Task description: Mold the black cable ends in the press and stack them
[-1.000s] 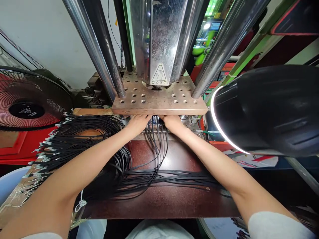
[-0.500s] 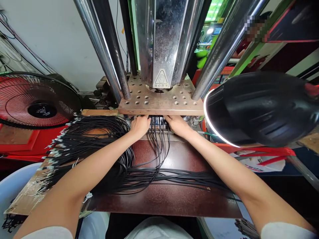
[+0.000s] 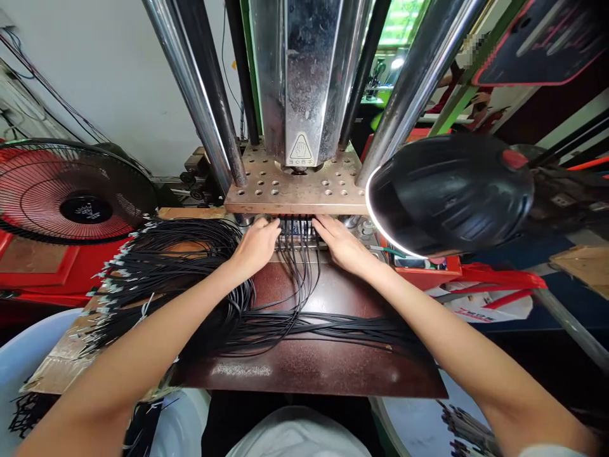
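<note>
Several thin black cables [image 3: 298,260] run from a metal mould [image 3: 297,228] under the press plate [image 3: 295,202] down onto the table. At the mould's left end is my left hand [image 3: 258,246], its fingers curled and its thumb against the cable row; what they grip, if anything, is hidden. My right hand [image 3: 346,246] lies at the right end, fingers stretched out toward the outermost cable and touching the mould's edge. A large bundle of black cables [image 3: 190,254] with pale connector ends is coiled left of my left hand.
A black lamp [image 3: 451,197] with a lit rim hangs close above my right forearm. Steel columns [image 3: 204,101] flank the press ram [image 3: 309,82]. A fan [image 3: 85,209] stands left. Tubs [image 3: 185,422] sit below the brown table [image 3: 333,374]. Another person's hand [image 3: 481,98] shows behind.
Both hands have drawn back a little from under the press plate, so more of the fingers shows. The view has shifted slightly, and the lamp appears further left.
</note>
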`<state>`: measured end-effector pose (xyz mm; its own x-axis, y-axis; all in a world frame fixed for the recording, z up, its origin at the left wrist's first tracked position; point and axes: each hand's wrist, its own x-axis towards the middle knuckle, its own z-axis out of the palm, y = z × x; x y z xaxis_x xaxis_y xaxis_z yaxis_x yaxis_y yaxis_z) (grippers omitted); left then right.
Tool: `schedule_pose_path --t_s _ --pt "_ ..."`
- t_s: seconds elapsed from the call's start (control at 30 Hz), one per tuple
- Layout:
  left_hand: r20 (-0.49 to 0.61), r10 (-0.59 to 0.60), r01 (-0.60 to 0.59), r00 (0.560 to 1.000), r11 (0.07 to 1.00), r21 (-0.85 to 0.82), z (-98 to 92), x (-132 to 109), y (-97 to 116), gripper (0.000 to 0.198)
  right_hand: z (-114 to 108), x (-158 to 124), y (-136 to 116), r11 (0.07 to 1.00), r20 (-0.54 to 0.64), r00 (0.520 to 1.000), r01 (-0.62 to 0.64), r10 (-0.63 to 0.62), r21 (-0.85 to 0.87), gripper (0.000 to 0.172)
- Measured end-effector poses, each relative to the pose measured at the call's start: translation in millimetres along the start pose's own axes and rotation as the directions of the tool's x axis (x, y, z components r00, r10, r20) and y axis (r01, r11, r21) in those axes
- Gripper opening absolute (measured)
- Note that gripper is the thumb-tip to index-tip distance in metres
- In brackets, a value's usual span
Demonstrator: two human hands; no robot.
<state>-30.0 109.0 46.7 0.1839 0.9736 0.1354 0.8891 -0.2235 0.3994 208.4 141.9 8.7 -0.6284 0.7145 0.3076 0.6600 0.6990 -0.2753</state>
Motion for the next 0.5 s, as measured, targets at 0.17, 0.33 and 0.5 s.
schedule_pose_path --t_s 0.17,0.33,0.5 --pt "0.755 0.109 0.299 0.647 0.874 -0.382 -29.5 -165.2 -8.1 0.036 -49.0 -134.3 -73.4 0.725 0.605 0.787 -0.487 0.121 0.488 0.037" --pt "0.742 -0.365 0.753 0.563 0.596 -0.278 38.9 -266.2 -56.3 0.054 -6.7 -253.7 -101.7 0.471 0.798 0.497 -0.825 0.341 0.312 0.035" --pt "0.349 -0.693 0.775 0.63 0.54 -0.327 90.9 -277.7 -96.6 0.041 61.7 -290.1 -71.7 0.487 0.339 0.52 -0.854 0.784 0.182 0.04"
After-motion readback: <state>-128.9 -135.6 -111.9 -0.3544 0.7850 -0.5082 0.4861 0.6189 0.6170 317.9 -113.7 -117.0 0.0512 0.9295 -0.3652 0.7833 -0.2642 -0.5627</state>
